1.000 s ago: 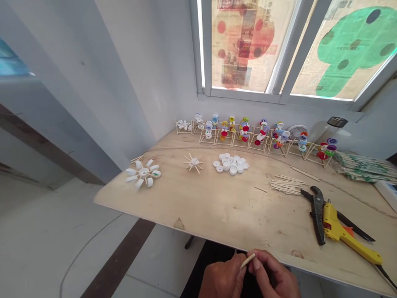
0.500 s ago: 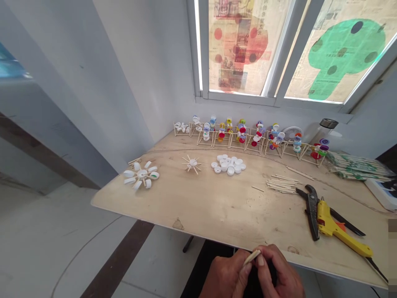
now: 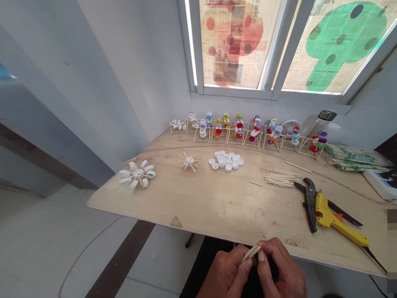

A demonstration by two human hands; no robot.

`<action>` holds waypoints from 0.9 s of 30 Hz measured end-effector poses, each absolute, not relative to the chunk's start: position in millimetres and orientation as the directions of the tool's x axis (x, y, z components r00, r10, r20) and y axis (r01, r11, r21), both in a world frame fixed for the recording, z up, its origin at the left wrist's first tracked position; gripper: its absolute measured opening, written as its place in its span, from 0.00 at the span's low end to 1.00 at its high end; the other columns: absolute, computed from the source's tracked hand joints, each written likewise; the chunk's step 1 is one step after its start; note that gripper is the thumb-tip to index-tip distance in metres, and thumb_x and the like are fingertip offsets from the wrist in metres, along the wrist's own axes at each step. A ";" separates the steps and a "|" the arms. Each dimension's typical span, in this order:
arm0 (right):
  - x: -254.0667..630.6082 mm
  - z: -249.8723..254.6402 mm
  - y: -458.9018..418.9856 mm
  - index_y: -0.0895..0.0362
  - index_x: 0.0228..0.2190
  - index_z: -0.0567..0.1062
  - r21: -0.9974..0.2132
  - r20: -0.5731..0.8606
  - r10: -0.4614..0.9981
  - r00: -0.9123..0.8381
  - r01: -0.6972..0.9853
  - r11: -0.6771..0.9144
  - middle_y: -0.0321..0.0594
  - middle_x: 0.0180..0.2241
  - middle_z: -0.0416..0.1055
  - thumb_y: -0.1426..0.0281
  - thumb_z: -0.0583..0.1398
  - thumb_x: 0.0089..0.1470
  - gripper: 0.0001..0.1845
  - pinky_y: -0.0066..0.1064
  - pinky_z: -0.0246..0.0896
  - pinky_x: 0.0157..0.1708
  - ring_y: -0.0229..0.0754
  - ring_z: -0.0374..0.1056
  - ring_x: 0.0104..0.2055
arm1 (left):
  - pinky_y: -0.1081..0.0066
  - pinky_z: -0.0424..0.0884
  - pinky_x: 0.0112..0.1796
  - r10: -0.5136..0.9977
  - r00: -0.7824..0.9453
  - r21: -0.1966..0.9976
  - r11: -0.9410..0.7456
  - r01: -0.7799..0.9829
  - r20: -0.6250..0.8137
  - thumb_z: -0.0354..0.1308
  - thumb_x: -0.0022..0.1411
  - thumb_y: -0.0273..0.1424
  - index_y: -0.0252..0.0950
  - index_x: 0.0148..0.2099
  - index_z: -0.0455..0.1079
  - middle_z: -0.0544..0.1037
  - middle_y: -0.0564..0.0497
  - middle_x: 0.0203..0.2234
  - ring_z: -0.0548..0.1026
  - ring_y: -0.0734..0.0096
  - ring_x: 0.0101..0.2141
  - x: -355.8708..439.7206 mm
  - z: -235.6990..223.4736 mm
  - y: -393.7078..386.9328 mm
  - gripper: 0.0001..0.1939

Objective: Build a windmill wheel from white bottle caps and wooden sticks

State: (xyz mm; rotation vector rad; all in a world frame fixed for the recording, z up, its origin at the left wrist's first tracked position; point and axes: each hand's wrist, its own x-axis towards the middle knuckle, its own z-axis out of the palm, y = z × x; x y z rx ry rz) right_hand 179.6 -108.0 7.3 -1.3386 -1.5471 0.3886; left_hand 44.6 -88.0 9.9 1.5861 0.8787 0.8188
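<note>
Head view: at 6 o'clock, my left hand [image 3: 228, 275] and right hand [image 3: 281, 269] are both closed, pinching a short wooden stick [image 3: 252, 252] between thumb and fingertips, just off the near edge of the plywood tabletop [image 3: 102, 203]. Toward 4 o'clock lie black-handled cutters [image 3: 310, 205] and a yellow hot glue gun [image 3: 325, 217], with loose sticks [image 3: 281, 179] above them. White bottle caps [image 3: 226, 160] are heaped at 12 o'clock, beneath a row of stick frames hung with coloured caps [image 3: 237, 134]. At 10 o'clock sit a spoked stick hub [image 3: 188, 160] and a white-capped wheel [image 3: 138, 174].
</note>
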 end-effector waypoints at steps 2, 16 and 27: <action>180.2 8.4 -108.5 0.54 0.30 0.68 -0.760 0.475 0.873 0.111 0.552 0.343 0.36 0.22 0.65 0.72 0.53 0.57 0.06 0.29 0.58 0.26 0.38 0.62 0.25 | 0.76 0.53 0.22 0.869 0.495 0.995 -0.071 0.071 0.027 0.46 0.65 0.41 0.34 0.32 0.68 0.58 0.57 0.18 0.56 0.78 0.20 45.1 13.6 -86.8 0.19; 213.2 18.0 -114.4 0.55 0.30 0.70 -0.678 0.523 0.847 0.096 0.649 0.345 0.36 0.24 0.67 0.76 0.52 0.56 0.08 0.31 0.60 0.31 0.38 0.64 0.28 | 0.79 0.44 0.13 0.482 0.867 0.561 0.755 -0.339 -0.126 0.55 0.61 0.40 0.32 0.31 0.67 0.51 0.64 0.09 0.44 0.86 0.10 49.3 13.2 -80.6 0.15; 212.8 27.6 -109.2 0.57 0.33 0.75 -0.955 0.084 0.991 0.105 0.291 0.050 0.37 0.27 0.73 0.67 0.55 0.57 0.10 0.27 0.63 0.32 0.36 0.68 0.30 | 0.78 0.42 0.17 0.647 0.667 0.712 0.658 -0.245 -0.369 0.57 0.58 0.41 0.32 0.33 0.66 0.51 0.64 0.12 0.45 0.86 0.13 62.9 10.6 -84.8 0.15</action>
